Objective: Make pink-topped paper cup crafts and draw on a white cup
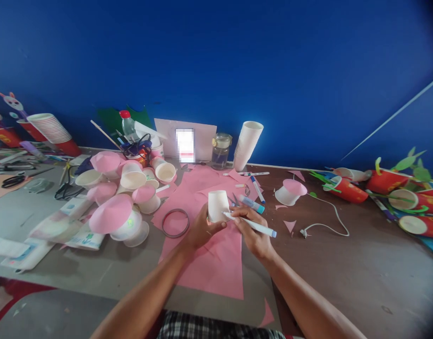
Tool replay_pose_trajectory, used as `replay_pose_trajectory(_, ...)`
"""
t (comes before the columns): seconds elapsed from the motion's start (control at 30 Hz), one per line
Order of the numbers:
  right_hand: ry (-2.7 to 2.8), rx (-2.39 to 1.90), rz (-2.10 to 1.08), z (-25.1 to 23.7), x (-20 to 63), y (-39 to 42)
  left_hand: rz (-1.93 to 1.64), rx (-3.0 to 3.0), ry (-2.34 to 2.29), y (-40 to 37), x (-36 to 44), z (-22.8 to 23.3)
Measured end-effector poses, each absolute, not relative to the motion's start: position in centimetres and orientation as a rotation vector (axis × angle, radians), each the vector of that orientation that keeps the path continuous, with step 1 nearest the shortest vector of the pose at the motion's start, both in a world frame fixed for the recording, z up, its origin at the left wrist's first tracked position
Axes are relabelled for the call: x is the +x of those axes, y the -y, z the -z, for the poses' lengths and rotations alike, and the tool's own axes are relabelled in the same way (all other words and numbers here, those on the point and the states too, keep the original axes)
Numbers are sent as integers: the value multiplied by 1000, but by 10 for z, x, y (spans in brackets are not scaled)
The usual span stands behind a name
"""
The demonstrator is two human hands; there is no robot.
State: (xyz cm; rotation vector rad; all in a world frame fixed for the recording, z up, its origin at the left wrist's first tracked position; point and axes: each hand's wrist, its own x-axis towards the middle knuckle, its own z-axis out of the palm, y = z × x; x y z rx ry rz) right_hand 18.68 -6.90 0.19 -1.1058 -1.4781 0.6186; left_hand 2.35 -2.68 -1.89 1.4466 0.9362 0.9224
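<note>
Left of the left hand [201, 229] a dark round ring [175, 222] lies near, and beyond it a heap of white paper cups with pink paper cones [126, 197] blocks the way. Beyond the right hand [252, 230] lie small scissors [234, 200] and a capped blue-and-white marker [252, 204]. To its right, bare brown tabletop [343, 273] is open up to a white cord [329, 221].

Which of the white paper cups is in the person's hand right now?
The plain white cup, held upside down in the left hand over the pink paper. The right hand holds a marker against it. The others lie on the table.
</note>
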Motion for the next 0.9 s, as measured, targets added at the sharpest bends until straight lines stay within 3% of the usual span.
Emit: replay_pose_trajectory(0.9,1532,-1101,-517,-6,182,70,-914,1467,-921,28,23,17)
